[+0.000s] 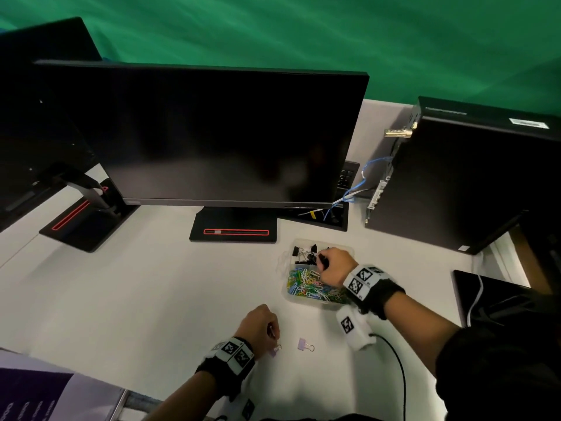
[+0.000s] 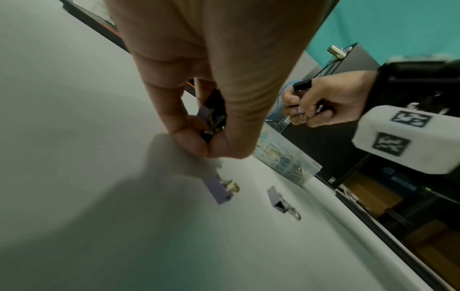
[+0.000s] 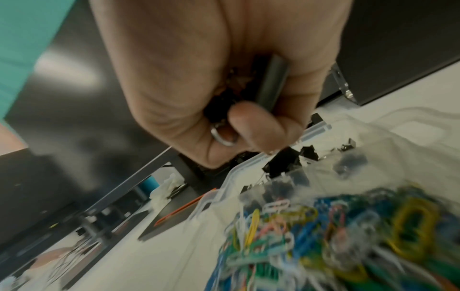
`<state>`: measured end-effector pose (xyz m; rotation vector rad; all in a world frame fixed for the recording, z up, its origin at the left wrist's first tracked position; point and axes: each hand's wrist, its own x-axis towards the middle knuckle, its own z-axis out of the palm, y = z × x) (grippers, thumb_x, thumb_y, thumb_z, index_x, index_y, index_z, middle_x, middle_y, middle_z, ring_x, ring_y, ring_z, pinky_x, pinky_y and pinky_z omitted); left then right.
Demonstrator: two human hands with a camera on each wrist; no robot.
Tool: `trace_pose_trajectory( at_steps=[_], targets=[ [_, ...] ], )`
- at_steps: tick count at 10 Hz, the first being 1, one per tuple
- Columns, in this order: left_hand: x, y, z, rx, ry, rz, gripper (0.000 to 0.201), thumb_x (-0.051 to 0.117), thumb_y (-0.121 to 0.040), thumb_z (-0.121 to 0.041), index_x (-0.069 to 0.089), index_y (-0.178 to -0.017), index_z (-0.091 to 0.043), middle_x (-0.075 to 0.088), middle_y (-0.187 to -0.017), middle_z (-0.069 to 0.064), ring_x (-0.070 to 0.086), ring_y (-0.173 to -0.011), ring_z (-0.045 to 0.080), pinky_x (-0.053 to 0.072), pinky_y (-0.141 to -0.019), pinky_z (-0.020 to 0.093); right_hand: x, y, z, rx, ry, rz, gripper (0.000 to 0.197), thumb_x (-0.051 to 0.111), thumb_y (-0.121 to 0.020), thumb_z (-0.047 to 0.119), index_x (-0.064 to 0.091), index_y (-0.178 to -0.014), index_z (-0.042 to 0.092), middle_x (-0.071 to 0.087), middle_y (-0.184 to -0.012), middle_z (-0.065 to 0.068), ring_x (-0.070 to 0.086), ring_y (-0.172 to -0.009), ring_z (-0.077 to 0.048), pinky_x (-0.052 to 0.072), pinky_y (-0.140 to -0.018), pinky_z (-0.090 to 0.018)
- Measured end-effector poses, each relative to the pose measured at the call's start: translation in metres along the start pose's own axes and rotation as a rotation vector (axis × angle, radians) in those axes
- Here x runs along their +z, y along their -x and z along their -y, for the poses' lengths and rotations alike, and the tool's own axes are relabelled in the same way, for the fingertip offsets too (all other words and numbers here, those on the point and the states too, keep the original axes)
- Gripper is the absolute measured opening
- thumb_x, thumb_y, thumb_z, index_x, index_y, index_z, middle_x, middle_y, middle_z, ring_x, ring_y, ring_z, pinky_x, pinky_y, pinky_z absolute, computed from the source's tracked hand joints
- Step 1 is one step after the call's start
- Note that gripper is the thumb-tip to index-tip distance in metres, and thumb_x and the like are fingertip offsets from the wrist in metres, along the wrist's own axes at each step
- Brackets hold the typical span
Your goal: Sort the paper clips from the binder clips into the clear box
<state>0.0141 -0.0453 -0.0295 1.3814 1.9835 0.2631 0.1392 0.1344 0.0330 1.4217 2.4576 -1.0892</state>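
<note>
While your right hand (image 1: pixel 335 266) hung over the clear box (image 1: pixel 348 250), its fingers were curled round black binder clips (image 3: pixel 272 80). Paper clips (image 1: pixel 312 285) filled the near compartment; black clips (image 1: pixel 304 253) the far one. Your left hand (image 1: pixel 259 325) pinched several clips (image 2: pixel 212 116). Two lilac binder clips (image 1: pixel 304 344) lay on the worktop (image 1: pixel 151 299), near your left hand.

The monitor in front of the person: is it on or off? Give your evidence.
Apparently off or blank. The monitor shows a uniformly black screen with only faint reflections, no image or glow in the head view.
</note>
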Motion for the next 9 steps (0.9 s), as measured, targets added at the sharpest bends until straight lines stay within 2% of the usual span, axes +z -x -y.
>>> trace_pose_trajectory(
  at_steps=[1,2,3,4,5,6,7,8,9],
  targets=[
    [-0.010,-0.002,-0.002,0.018,0.031,-0.049,0.014,0.067,-0.071,-0.007,0.068,-0.085,-0.009,0.044,-0.089,-0.007,0.048,-0.086,0.011,0.040,-0.073,0.016,-0.011,-0.028,0.005,0.019,0.078,-0.072,0.015,0.051,-0.078,0.009,0.050,-0.065,0.017,0.057,-0.079,-0.005,0.055,-0.078,-0.024,0.040,-0.066,-0.024],
    [-0.028,-0.008,-0.012,0.034,0.063,-0.070,0.013,0.066,-0.072,-0.007,0.068,-0.085,-0.009,0.048,-0.093,-0.005,0.051,-0.088,0.014,0.041,-0.075,0.017,-0.013,-0.046,0.009,0.033,0.111,-0.067,0.007,0.050,-0.077,0.008,0.053,-0.073,0.014,0.057,-0.080,-0.007,0.053,-0.076,-0.024,0.040,-0.064,-0.024],
    [-0.049,-0.017,-0.026,0.078,0.089,-0.116,0.010,0.066,-0.074,-0.006,0.068,-0.083,-0.009,0.049,-0.093,-0.005,0.054,-0.089,0.015,0.042,-0.075,0.017,-0.012,-0.056,0.010,0.005,0.124,-0.012,0.014,0.057,-0.074,0.004,0.055,-0.081,0.016,0.056,-0.083,-0.004,0.053,-0.075,-0.022,0.042,-0.063,-0.023],
    [-0.066,-0.030,-0.043,0.114,0.136,-0.150,0.007,0.067,-0.074,-0.004,0.067,-0.079,-0.009,0.049,-0.091,-0.005,0.051,-0.084,0.011,0.042,-0.076,0.016,-0.015,-0.061,0.008,-0.022,0.156,0.040,0.036,0.067,-0.068,0.003,0.056,-0.100,0.014,0.053,-0.087,-0.003,0.051,-0.076,-0.020,0.039,-0.054,-0.021],
    [-0.078,-0.050,-0.056,0.144,0.144,-0.167,0.006,0.069,-0.073,-0.005,0.068,-0.077,-0.009,0.049,-0.089,-0.004,0.049,-0.082,0.010,0.038,-0.075,0.017,-0.018,-0.061,0.005,-0.041,0.152,0.039,0.042,0.071,-0.065,0.006,0.058,-0.104,0.015,0.053,-0.088,-0.001,0.051,-0.079,-0.018,0.041,-0.061,-0.023],
    [-0.084,-0.072,-0.067,0.145,0.167,-0.174,0.007,0.070,-0.072,-0.005,0.069,-0.075,-0.010,0.052,-0.089,-0.002,0.050,-0.084,0.012,0.038,-0.075,0.019,-0.021,-0.060,-0.003,-0.034,0.120,0.009,0.044,0.075,-0.063,0.010,0.062,-0.104,0.018,0.056,-0.089,0.001,0.053,-0.080,-0.015,0.045,-0.068,-0.023],
    [-0.086,-0.091,-0.079,0.125,0.172,-0.168,0.007,0.068,-0.072,-0.005,0.069,-0.076,-0.011,0.053,-0.090,0.001,0.053,-0.085,0.016,0.043,-0.078,0.023,-0.028,-0.055,-0.013,0.001,0.062,-0.024,0.037,0.073,-0.067,0.008,0.065,-0.101,0.020,0.063,-0.096,-0.001,0.057,-0.082,-0.016,0.043,-0.069,-0.021],
    [-0.084,-0.108,-0.085,0.099,0.200,-0.162,0.010,0.066,-0.074,-0.005,0.068,-0.074,-0.014,0.053,-0.090,0.002,0.056,-0.087,0.022,0.048,-0.084,0.028,-0.033,-0.053,-0.030,0.037,0.002,-0.082,0.028,0.064,-0.070,-0.001,0.070,-0.090,0.018,0.068,-0.093,-0.003,0.059,-0.080,-0.015,0.042,-0.066,-0.018],
    [-0.081,-0.122,-0.088,0.075,0.233,-0.153,0.016,0.063,-0.076,-0.001,0.066,-0.076,-0.017,0.056,-0.096,0.005,0.056,-0.091,0.020,0.049,-0.085,0.028,-0.037,-0.049,-0.042,0.039,-0.019,-0.097,0.022,0.066,-0.072,-0.001,0.072,-0.087,0.014,0.071,-0.094,-0.004,0.059,-0.079,-0.012,0.042,-0.066,-0.017]
  ],
)
